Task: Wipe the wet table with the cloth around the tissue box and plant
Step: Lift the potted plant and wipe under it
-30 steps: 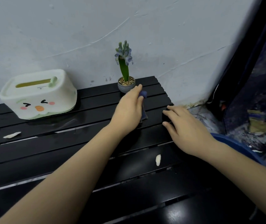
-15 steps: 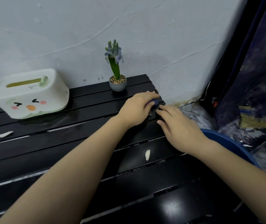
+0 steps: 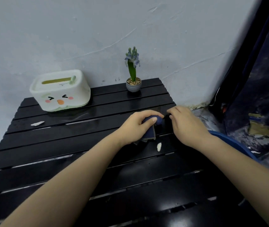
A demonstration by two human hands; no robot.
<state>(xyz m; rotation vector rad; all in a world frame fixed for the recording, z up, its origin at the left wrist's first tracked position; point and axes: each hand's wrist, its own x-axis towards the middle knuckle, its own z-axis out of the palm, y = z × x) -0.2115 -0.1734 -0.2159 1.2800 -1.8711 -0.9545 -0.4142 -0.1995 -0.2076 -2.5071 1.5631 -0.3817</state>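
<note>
My left hand (image 3: pixel 137 126) grips a bunched dark blue cloth (image 3: pixel 150 131) just above the black slatted table (image 3: pixel 65 141), near its right edge. My right hand (image 3: pixel 185 125) rests close beside the cloth, fingers bent, holding nothing that I can see. The white tissue box (image 3: pixel 60 90) with a cartoon face stands at the back left. The small potted plant (image 3: pixel 133 76) with a blue flower stands at the back by the wall, beyond my hands.
Two white scraps lie on the slats, one (image 3: pixel 37 123) in front of the tissue box and one (image 3: pixel 159 146) just below the cloth. A blue basin (image 3: pixel 235 145) sits off the table's right edge. A white wall runs behind; dark curtain at right.
My left hand has drawn back from the plant pot toward me and to the right, bunching the cloth up. My right hand stayed near the right edge. The camera view shifted.
</note>
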